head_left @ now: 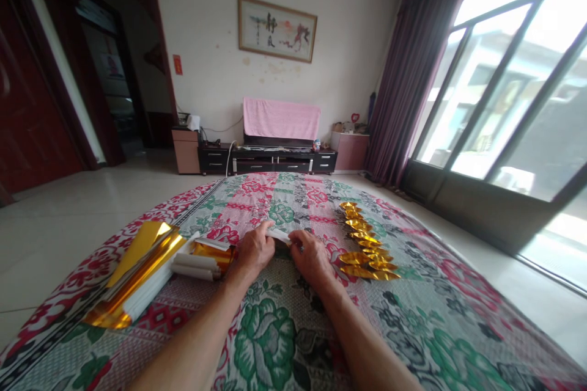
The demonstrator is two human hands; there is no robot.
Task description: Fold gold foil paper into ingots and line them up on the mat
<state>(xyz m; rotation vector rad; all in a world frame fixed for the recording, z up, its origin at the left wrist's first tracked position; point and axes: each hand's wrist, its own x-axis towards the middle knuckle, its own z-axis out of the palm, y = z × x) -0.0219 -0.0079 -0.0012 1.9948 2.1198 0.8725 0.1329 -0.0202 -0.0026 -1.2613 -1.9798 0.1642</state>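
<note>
A person's bare hands work a white strip (pixel 278 235) above a table covered by a flowered cloth (pixel 265 342). The left hand (pixel 257 248) pinches the strip's left end between thumb and curled fingers; the right hand (pixel 312 253) grips the right end the same way, leaving the strip stretched between them over the middle of the table. To the left lie a stack of gold foil sheets (pixel 149 263) and, just beside it, white rolls (pixel 195 267). To the right, pointed gold foil pieces (pixel 361 225) run in an overlapping line from near to far. On the far wall, a framed panel (pixel 277 29) carries two large dark Chinese characters, the upper apparently 静, the lower unclear; a column of smaller script beside them is too small to read. Left of it, a red slip (pixel 177 65) bears illegible marks. Below, a pink cloth (pixel 281 117) drapes over a dark object on a low cabinet (pixel 257 166).
</note>
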